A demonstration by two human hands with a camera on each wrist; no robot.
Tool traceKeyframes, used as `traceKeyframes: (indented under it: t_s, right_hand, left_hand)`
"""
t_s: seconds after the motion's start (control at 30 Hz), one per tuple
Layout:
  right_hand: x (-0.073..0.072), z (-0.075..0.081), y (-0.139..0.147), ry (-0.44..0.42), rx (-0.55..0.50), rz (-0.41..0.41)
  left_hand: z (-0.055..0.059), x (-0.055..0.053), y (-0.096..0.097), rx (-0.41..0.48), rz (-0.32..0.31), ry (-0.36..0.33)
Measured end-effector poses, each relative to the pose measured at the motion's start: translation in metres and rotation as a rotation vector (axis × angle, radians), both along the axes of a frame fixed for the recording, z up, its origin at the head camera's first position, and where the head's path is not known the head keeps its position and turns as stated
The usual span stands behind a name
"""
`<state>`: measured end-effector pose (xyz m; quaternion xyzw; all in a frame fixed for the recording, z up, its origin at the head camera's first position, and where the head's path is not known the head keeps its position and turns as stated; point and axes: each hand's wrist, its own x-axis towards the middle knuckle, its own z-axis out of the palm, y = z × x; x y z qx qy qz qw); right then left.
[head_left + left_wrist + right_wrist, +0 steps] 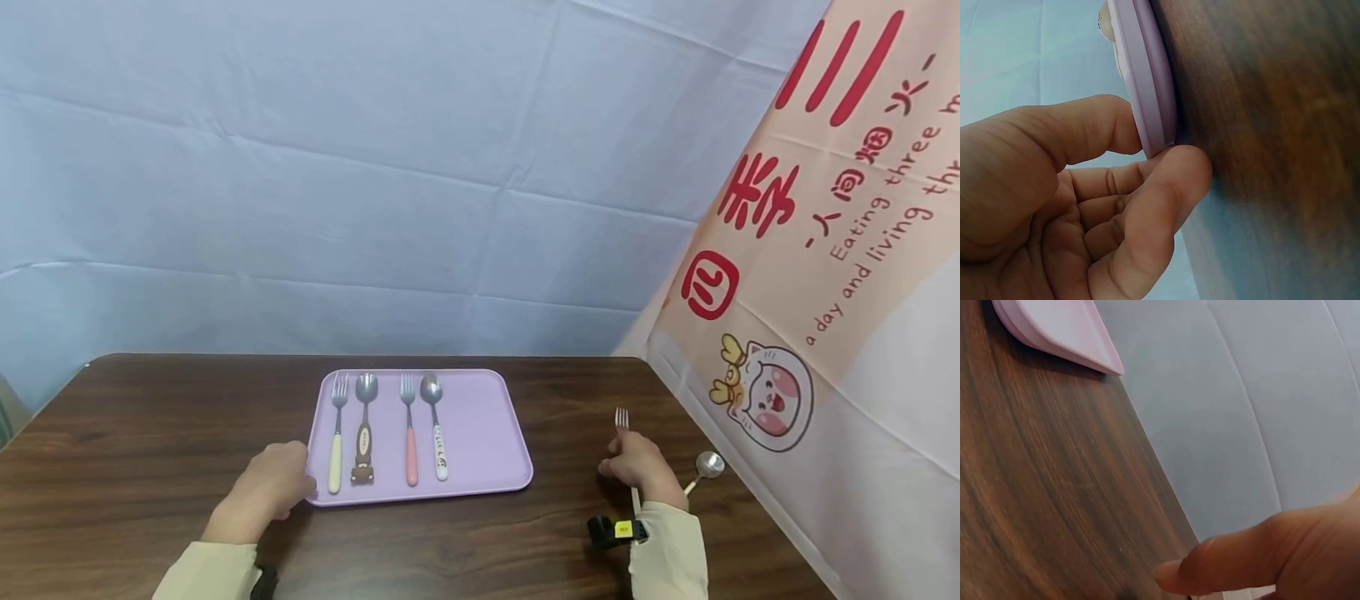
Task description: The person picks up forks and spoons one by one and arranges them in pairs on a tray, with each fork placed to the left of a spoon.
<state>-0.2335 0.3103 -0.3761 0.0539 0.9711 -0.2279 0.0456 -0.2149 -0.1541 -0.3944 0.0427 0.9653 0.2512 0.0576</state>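
Note:
My left hand (273, 479) pinches the near left corner of a lilac plastic tray (480, 433). In the left wrist view the thumb lies on top of the rim (1144, 81) and curled fingers sit below it. On the tray lie a yellow-handled fork (336, 454), a spoon with a brown bear handle (363, 442), a pink-handled fork (411, 454) and a spoon with a white patterned handle (438, 442). To the right, my right hand (641, 467) is over another fork (622, 418), its fingers at the neck; I cannot tell whether they grip it.
A loose spoon (709, 465) lies just right of my right hand, its handle partly behind the wrist. The dark wooden table (150, 433) ends at a pale blue cloth backdrop (337, 208). A printed cloth (825, 275) hangs along the right edge.

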Motion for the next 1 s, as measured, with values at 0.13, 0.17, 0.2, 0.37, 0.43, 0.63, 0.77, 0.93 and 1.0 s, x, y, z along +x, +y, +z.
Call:
traceKeyframes:
  t_s: [0.13,0.17,0.2,0.37,0.43,0.63,0.77,0.93,1.0]
  right_hand:
    - [0.002,-0.001,0.004,-0.019,-0.047,-0.048]
    - [0.003,-0.001,0.005,-0.027,-0.062,-0.061]
    - [0.004,-0.001,0.006,-0.035,-0.081,-0.075]
    - [0.009,-0.003,0.01,-0.062,-0.139,-0.119]
    - [0.009,-0.003,0.01,-0.074,-0.145,-0.134]
    - [0.009,-0.004,0.01,-0.086,-0.171,-0.167]
    - [0.009,-0.006,0.011,-0.091,-0.173,-0.189]
    - [0.01,-0.008,0.013,-0.109,-0.169,-0.217]
    - [0.009,-0.009,0.013,-0.111,-0.182,-0.229]
  left_hand:
    - [0.0,0.0,0.0,0.008,0.004,-0.009]
    - [0.0,0.0,-0.001,0.008,0.003,-0.008]
    - [0.0,0.0,-0.001,0.008,0.002,-0.007]
    - [-0.001,0.0,-0.002,-0.003,0.004,-0.018]
    - [-0.001,0.0,-0.002,-0.006,0.006,-0.024]
    - [0.0,0.0,-0.002,-0.004,0.002,-0.021]
    - [0.0,-0.001,-0.002,0.006,0.001,-0.019]
    - [-0.001,-0.002,-0.001,0.009,0.001,-0.024]
    - [-0.001,-0.002,-0.001,0.007,0.0,-0.027]
